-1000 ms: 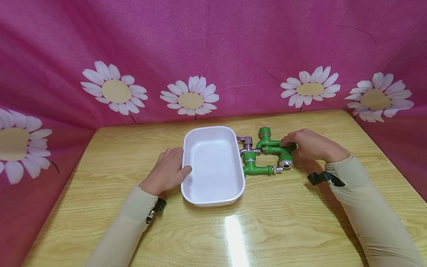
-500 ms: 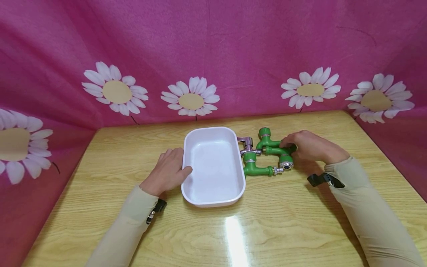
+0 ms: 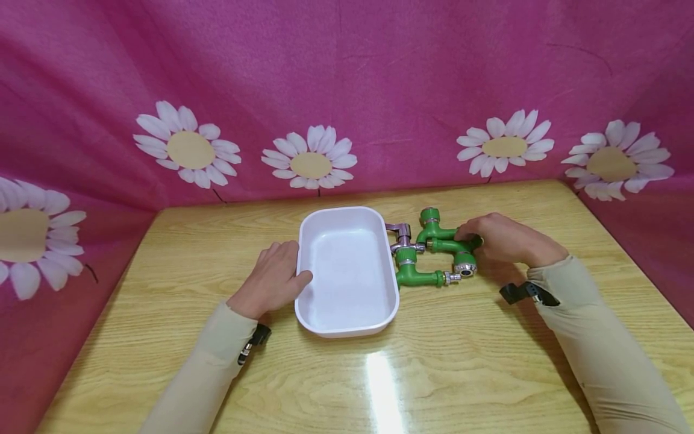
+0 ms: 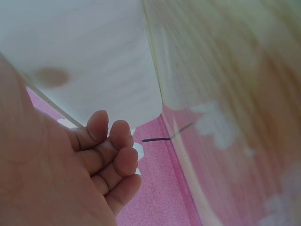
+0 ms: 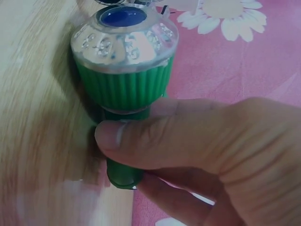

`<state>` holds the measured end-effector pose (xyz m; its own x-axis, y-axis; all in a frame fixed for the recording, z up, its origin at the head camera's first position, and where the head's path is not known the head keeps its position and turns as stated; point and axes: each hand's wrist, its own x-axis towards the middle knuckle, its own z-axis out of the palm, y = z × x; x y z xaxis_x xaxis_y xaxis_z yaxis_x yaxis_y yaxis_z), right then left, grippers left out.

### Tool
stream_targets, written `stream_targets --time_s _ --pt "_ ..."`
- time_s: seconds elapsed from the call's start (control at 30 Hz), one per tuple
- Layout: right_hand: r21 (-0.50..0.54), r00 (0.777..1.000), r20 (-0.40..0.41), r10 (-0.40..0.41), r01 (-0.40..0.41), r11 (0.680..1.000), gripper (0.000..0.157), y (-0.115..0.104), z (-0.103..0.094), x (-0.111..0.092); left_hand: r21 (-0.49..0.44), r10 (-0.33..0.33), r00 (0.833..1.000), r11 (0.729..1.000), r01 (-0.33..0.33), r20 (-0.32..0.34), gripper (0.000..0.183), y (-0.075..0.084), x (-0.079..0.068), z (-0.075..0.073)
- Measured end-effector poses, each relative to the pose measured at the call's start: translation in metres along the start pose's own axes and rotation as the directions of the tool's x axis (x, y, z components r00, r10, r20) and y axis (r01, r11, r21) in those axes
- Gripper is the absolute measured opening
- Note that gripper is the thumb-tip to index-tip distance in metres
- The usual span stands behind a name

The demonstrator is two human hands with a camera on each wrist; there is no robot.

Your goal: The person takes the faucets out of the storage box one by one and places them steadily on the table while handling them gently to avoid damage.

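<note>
A white rectangular tray point(image 3: 352, 283) lies on the table, its inside bare. My left hand point(image 3: 275, 278) grips its left wall, thumb over the rim and fingers outside. In the left wrist view, the curled fingertips point(image 4: 121, 134) show beside the tray's pale wall point(image 4: 94, 61). Right of the tray, my right hand point(image 3: 506, 237) holds a green tap point(image 3: 465, 260) lying on its side. The right wrist view shows my thumb point(image 5: 141, 141) across the tap's body, just below its ribbed green knob point(image 5: 124, 87) with silvery cap.
A green tap point(image 3: 431, 230) lies behind the held one, and another green tap point(image 3: 418, 277) lies in front. A metal lever tap point(image 3: 403, 236) sits against the tray's right side. The wooden table point(image 3: 461, 355) meets a pink daisy-print cloth point(image 3: 401, 108) at the back.
</note>
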<state>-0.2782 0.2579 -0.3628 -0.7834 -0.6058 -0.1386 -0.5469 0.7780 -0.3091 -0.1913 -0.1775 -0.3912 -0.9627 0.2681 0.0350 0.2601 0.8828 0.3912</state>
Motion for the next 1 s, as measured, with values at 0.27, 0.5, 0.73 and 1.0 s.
stream_targets --time_s 0.27,0.5,0.73,1.0 --pt "-0.004 1.000 -0.004 -0.014 0.014 1.000 0.048 0.0010 0.0005 -0.0018 -0.004 0.010 1.000 1.000 -0.010 -0.001 0.026 -0.0004 0.0000 -0.0002" --pt "0.005 1.000 0.011 0.003 -0.003 1.000 0.048 0.0017 0.0006 -0.0021 -0.003 -0.003 1.000 1.000 0.003 0.010 0.028 0.0008 -0.0005 -0.0006" --pt "0.020 0.999 0.047 0.026 -0.027 0.999 0.048 0.0029 -0.0003 -0.0027 -0.004 -0.004 1.000 1.000 0.004 0.008 0.028 0.0008 -0.0007 -0.0007" --pt "0.014 0.999 0.039 0.013 -0.013 1.000 0.047 0.0055 -0.0027 -0.0019 -0.017 -0.011 1.000 1.000 0.011 0.013 0.027 0.0002 -0.0001 -0.0004"
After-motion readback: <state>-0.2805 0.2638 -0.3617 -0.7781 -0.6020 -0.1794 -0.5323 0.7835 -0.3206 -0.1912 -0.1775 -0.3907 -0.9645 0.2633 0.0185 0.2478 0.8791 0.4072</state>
